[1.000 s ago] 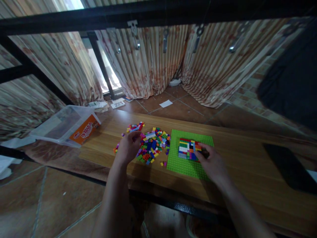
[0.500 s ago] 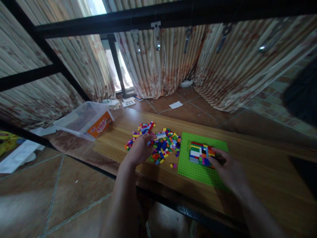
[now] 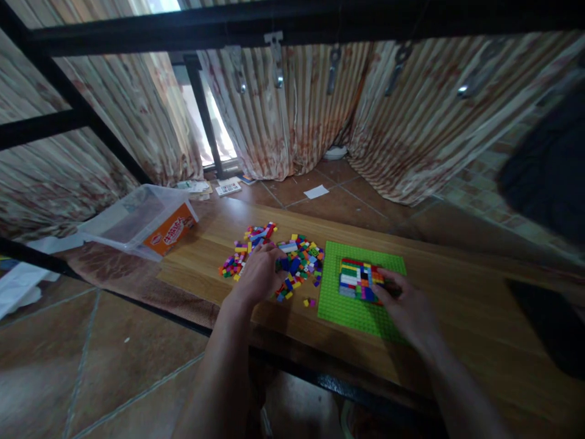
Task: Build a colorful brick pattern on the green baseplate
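Over a loose pile of small coloured toy bricks (image 3: 299,259) is my left hand (image 3: 261,273). Its fingers curve down among the bricks, with thumb and fingertips apart around dark blue pieces. On the right lies a green studded baseplate (image 3: 340,311), bearing a flat, multicoloured block of joined toy bricks (image 3: 354,280). My right hand (image 3: 406,302) grips the right side of this block with thumb and fingers, covering that edge. A yellow and a purple brick (image 3: 309,302) lie apart, between pile and baseplate.
A clear plastic bin (image 3: 132,222) with an orange label stands at the left end of the wooden table (image 3: 256,213). A dark flat object (image 3: 543,323) lies at the right. A black metal bar (image 3: 320,24) crosses above, with curtains behind.
The view has shifted slightly, moving everything left. My left hand has turned its fingers further down into the pile. My right hand stays at the block's right edge.
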{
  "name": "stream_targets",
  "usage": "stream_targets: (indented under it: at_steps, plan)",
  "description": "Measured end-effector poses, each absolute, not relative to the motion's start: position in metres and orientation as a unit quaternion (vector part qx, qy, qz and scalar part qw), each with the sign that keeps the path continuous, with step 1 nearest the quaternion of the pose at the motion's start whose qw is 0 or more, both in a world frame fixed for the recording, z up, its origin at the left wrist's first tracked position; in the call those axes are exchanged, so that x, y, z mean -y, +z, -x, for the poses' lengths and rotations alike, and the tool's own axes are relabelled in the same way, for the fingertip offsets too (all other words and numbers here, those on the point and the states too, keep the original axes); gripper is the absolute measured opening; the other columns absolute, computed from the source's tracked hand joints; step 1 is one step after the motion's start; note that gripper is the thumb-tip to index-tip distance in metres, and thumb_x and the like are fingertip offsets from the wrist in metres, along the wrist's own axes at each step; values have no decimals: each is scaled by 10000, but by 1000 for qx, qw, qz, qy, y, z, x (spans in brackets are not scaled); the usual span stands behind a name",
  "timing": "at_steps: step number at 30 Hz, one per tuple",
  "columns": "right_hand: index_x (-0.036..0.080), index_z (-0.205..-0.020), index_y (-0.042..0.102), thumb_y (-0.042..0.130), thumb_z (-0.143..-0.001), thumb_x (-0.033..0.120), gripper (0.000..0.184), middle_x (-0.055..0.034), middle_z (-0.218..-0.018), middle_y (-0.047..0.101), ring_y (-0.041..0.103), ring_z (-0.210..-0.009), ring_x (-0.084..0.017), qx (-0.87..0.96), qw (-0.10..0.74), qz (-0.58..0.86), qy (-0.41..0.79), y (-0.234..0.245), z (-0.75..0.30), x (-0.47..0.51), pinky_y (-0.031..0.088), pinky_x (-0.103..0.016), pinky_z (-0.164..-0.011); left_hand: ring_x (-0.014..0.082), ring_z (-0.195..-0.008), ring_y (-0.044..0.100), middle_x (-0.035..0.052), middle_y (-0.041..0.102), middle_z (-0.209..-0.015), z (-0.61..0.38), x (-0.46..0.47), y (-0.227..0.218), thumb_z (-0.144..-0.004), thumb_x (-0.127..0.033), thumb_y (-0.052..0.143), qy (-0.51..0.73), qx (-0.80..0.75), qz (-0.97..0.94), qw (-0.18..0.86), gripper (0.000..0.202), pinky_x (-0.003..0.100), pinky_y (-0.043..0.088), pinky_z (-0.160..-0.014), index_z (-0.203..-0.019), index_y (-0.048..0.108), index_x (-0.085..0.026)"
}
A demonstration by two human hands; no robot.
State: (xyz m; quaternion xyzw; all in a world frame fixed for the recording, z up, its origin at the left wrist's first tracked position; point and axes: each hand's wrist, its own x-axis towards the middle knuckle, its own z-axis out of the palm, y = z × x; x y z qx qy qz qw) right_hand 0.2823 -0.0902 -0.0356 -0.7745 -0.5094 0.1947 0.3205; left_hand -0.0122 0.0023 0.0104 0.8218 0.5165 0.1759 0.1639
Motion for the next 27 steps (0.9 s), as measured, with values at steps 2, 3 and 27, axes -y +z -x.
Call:
stream_targets:
  at_steps: [2, 3, 27]
  plan:
    - [193, -1173, 658, 575, -779, 502, 507, -120, -1099, 697, 671, -912, -268, 505, 326, 775, 194, -36, -281, 90, 499, -434, -857, 234, -953, 628, 84, 686, -1023, 10, 0, 13, -764, -216, 651, 225, -509, -803, 214, 254, 372, 495, -901, -1011, 697, -179]
    - [190, -1173, 658, 577, -779, 497, 506, -122, -1100, 696, 671, -912, -268, 505, 327, 775, 193, -36, -281, 89, 500, -436, -858, 216, -920, 636, 69, 692, -989, 7, 1, 14, -786, -242, 636, 252, -497, -791, 254, 251, 351, 505, -874, -1023, 684, -177]
    - [165, -1169, 643, 558, -805, 450, 470, -143, -1143, 677, 675, -916, -258, 529, 345, 756, 174, -34, -276, 91, 510, -448, -881, 105, -597, 595, -17, 603, -649, -87, 40, -5, -794, -102, 530, 270, -470, -498, 677, 95, 223, 467, -596, -797, 611, -153]
